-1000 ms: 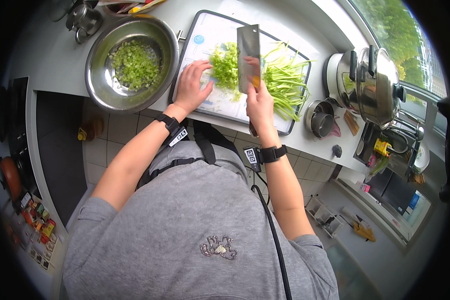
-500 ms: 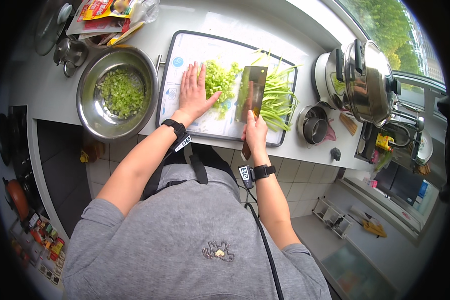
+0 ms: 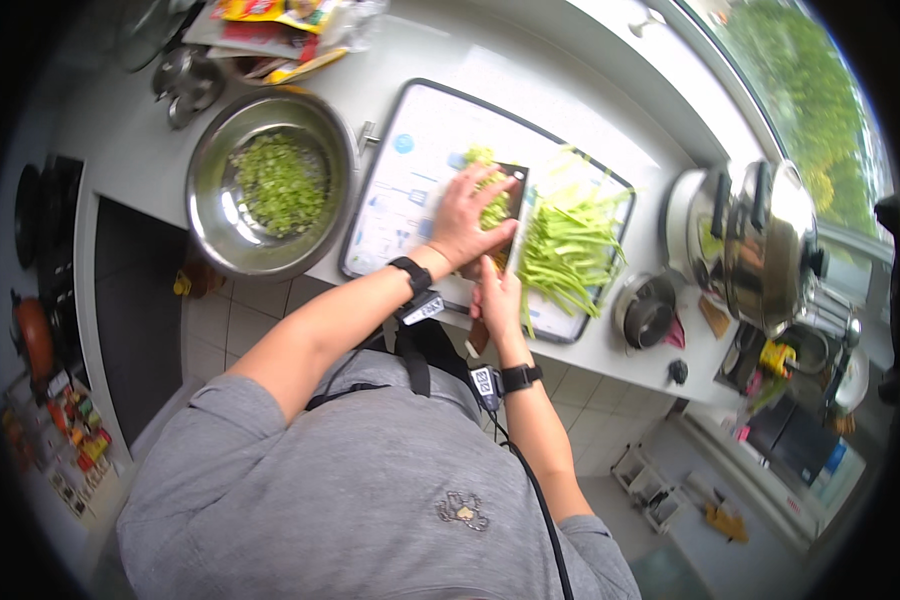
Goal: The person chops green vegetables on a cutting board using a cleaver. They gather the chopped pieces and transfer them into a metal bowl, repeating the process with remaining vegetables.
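My right hand grips the handle of a cleaver, whose broad blade lies tilted over the white cutting board. My left hand presses chopped green vegetable pieces against the blade, fingers spread over them. Long uncut green stalks lie on the board's right half. A steel bowl with chopped greens sits left of the board.
A steel pot with a lid and a small dark pot stand at the right. Packets and metal utensils lie at the back left. The counter edge runs below the board; a window is at upper right.
My left hand moved right from the board onto the chopped greens against the cleaver blade. The blade has turned flatter. The view has shifted, so bowl and board appear further right.
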`<state>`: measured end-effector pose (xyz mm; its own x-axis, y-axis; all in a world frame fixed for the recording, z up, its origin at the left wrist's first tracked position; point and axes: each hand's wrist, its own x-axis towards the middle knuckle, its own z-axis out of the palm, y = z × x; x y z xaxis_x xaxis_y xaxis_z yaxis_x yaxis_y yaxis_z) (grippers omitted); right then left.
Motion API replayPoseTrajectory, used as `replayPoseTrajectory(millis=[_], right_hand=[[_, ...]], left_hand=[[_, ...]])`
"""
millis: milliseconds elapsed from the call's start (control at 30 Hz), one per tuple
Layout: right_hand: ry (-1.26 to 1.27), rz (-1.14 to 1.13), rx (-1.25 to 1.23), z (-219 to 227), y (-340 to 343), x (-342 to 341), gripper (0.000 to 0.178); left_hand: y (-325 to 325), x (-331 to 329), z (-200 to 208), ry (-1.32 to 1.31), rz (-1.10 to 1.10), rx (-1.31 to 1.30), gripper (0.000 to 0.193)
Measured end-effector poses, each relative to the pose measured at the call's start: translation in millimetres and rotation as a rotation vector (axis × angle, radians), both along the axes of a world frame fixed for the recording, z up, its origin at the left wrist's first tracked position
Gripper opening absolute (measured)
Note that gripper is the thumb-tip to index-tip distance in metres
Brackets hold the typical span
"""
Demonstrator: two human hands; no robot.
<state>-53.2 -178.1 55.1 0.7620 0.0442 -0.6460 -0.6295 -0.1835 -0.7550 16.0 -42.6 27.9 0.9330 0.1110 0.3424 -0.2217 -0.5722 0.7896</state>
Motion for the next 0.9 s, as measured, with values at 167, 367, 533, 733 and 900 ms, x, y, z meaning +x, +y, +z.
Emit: replayPoseTrajectory(millis=[167,367,533,733,900], right_hand=[[0.053,0.032,-0.047,33.9,-14.0,8.7,0.026],[-0.068,0.119,0.056,94.9,13.4,24.9,0.032],[-0.191,0.348,0.054,112.4,90.4,36.5,0.031],[-0.176,0.594,0.035,101.5,179.1,44.2,0.036],[-0.151,0.631,-0.04,90.6,192.2,54.4,0.038]], left_hand=[[-14.9,2.4,24.8,0.009,0.059,-0.181,0.046],[13.2,12.0,81.6,-0.12,0.155,-0.238,0.039],[104.2,-1.9,110.3,-0.216,0.325,-0.071,0.034],[202.7,-36.1,82.9,-0.228,0.481,0.006,0.026],[246.3,-77.6,52.0,0.015,0.553,0.295,0.017]])
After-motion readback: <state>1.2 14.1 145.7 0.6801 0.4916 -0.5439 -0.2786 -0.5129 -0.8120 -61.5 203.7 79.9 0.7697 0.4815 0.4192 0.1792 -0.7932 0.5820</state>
